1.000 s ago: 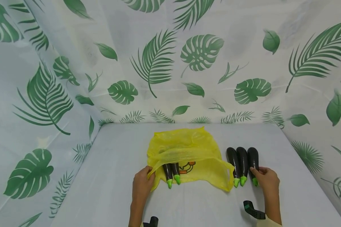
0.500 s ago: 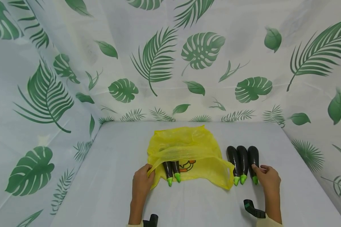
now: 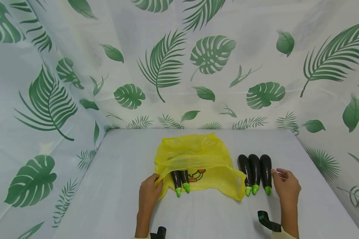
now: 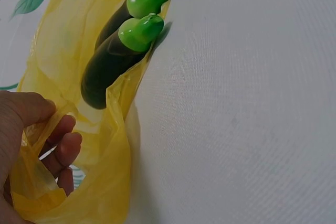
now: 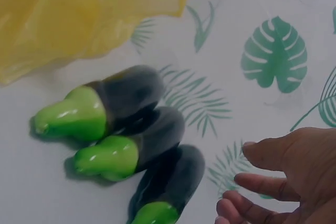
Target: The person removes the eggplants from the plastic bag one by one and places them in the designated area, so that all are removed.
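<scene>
A yellow plastic bag (image 3: 195,146) lies flat with its mouth toward me. At its left corner my left hand (image 3: 149,191) pinches the bag's edge between thumb and fingers, as the left wrist view shows. Two eggplants (image 4: 118,64) with bright green stem ends poke out of the bag's mouth; their far ends are under the film. Right of the bag, three more dark eggplants (image 3: 254,171) lie side by side, green ends toward me. My right hand (image 3: 287,187) is just right of the rightmost eggplant (image 3: 266,169), apart from it, fingers loosely bent around nothing.
The white tabletop (image 3: 203,215) ends at the back against a wall sheet (image 3: 173,113) printed with green leaves. Similar sheets rise along the left and right sides. A black wrist camera mount (image 3: 267,221) sits by the right forearm.
My right hand has come off the rightmost eggplant and moved a little to the right. The left hand keeps its hold on the bag's edge.
</scene>
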Tool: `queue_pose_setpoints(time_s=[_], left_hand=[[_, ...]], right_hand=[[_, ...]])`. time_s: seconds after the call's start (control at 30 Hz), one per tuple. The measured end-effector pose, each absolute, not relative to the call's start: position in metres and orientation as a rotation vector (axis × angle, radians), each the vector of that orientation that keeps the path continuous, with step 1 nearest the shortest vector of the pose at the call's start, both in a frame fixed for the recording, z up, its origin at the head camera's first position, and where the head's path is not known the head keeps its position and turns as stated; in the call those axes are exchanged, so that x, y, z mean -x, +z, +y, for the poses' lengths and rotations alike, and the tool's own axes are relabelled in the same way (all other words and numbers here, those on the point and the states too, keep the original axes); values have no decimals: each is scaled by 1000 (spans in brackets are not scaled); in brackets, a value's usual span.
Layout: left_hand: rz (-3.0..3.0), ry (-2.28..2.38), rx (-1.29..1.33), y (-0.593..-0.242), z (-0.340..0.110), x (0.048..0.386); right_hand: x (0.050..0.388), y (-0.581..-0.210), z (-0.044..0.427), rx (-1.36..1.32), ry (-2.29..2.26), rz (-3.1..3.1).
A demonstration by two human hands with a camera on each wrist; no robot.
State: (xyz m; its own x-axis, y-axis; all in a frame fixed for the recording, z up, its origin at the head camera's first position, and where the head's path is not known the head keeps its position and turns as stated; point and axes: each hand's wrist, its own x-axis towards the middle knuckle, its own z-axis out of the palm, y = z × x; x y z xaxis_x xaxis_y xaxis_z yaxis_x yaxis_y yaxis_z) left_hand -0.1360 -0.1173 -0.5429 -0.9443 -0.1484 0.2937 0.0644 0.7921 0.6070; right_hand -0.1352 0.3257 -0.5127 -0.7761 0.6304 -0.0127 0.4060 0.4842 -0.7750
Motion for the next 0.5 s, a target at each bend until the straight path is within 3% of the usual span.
queue_pose_setpoints(time_s=[0.23, 0.5], left_hand=[[-2636, -922, -54, -543, -117, 136], [-2640, -925, -55, -541, -116, 136]], right_hand=[[135, -491, 303, 697, 1082, -2305], [130, -461, 264, 259, 1189, -2236]])
